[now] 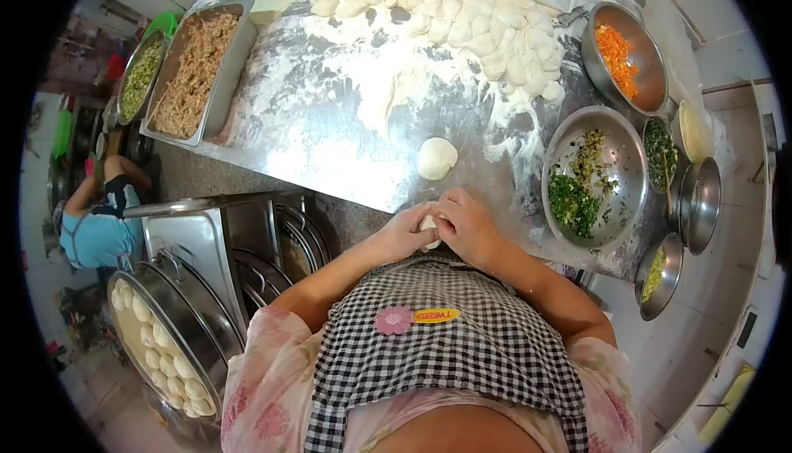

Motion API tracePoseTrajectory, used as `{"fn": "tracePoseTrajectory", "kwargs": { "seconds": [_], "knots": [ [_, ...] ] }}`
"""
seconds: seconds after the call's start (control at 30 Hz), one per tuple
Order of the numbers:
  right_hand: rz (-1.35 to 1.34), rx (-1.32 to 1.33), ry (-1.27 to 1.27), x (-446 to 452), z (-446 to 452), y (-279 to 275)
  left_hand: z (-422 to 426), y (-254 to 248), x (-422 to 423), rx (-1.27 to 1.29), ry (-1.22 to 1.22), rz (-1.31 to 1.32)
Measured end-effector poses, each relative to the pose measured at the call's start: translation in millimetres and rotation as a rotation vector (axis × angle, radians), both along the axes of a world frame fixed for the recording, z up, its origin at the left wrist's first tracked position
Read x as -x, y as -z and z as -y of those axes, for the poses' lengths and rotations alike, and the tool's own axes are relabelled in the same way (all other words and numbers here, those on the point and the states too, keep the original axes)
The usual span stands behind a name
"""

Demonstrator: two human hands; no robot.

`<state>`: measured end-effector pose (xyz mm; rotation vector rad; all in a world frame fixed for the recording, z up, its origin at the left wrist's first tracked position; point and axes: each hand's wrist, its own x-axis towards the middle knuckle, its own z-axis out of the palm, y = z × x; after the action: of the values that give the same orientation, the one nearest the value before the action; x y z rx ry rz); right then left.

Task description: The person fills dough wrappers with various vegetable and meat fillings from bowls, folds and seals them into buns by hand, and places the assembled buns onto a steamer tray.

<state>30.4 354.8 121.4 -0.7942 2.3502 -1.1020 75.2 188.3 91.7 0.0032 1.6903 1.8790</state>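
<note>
Close to my apron, at the near edge of the metal table, my left hand [404,232] and my right hand [465,224] are both closed around a small piece of white dough [429,225]. Most of the dough is hidden by fingers, so its full shape does not show. Just beyond my hands lies a flat round dough wrapper [437,158] on the tabletop, touched by neither hand. Farther back, many flattened dough pieces [470,20] overlap in a floury pile.
Ground filling fills a rectangular metal pan [245,36] at the left. On the right stand a bowl with chopped greens [577,205] and a bowl of chopped carrot [616,61]. A steamer [202,313] with buns is at lower left. Another person [103,226] is beyond it.
</note>
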Motion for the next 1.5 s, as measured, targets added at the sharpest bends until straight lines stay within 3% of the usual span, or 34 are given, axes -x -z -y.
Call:
{"fn": "tracePoseTrajectory", "kwargs": {
  "seconds": [0.07,0.1,0.17,0.23,0.3,0.33,0.37,0.43,0.53,0.57,0.63,0.7,0.8,0.93,1.03,1.1,1.13,1.23,1.33,1.4,1.43,1.5],
  "knots": [
    [-0.15,0.056,-0.073,1,-7,9,-1,10,-4,0.012,0.071,-0.011],
    [-0.228,0.086,-0.109,3,-10,11,2,-4,0,0.143,0.127,0.022],
    [-0.471,-0.412,-0.095,36,-12,-5,22,-53,20,0.406,0.239,0.086],
    [-0.342,-0.087,0.271,66,-32,46,49,-66,36,0.551,-0.017,-0.021],
    [-0.182,-0.02,0.272,75,-20,35,77,-76,60,1.182,-0.031,-0.515],
    [-0.104,0.014,0.277,77,-11,31,96,-64,69,1.282,-0.166,-0.717],
    [-0.029,-0.112,0.209,82,2,31,108,-51,78,1.37,-0.308,-0.927],
    [0.128,-0.368,0.07,85,24,32,87,-65,99,1.096,-0.386,-0.933],
    [-0.169,-0.311,0.104,75,23,31,36,-46,132,0.848,-0.382,-1.035],
    [-0.182,-0.282,0.185,72,19,26,18,-26,141,0.869,-0.355,-1.131],
    [-0.205,-0.227,0.351,61,1,12,-16,-9,144,1.071,-0.093,-1.074],
    [-0.171,-0.198,0.316,51,-44,24,-42,24,135,1.251,0.09,-1.081],
    [0.098,0.007,0.48,11,-90,28,-47,32,112,1.308,0.368,-0.861],
    [0.178,0.067,0.561,-26,-109,44,-50,39,143,1.309,0.231,-0.965],
    [0.145,0.166,0.614,-26,-108,40,-52,43,178,1.194,0.284,-0.604],
    [0.216,0.187,0.656,-28,-108,29,-35,62,181,0.634,0.005,-0.351],
    [0.239,0.208,0.683,-28,-109,30,-38,32,162,0.858,0.146,-0.49],
    [0.269,0.223,0.696,-39,-108,44,-17,33,83,1.25,0.544,-1.005],
    [0.27,0.179,0.582,-42,-103,51,-12,81,111,1.13,0.585,-0.905],
    [0.38,0.187,0.525,-29,-94,38,8,68,132,0.71,0.322,-1.013],
    [0.371,0.185,0.519,-26,-88,36,-6,32,129,0.794,-0.056,-0.749],
    [0.338,0.172,0.531,-18,-77,32,-4,28,131,1.034,-0.094,-0.62]
  ]
}}
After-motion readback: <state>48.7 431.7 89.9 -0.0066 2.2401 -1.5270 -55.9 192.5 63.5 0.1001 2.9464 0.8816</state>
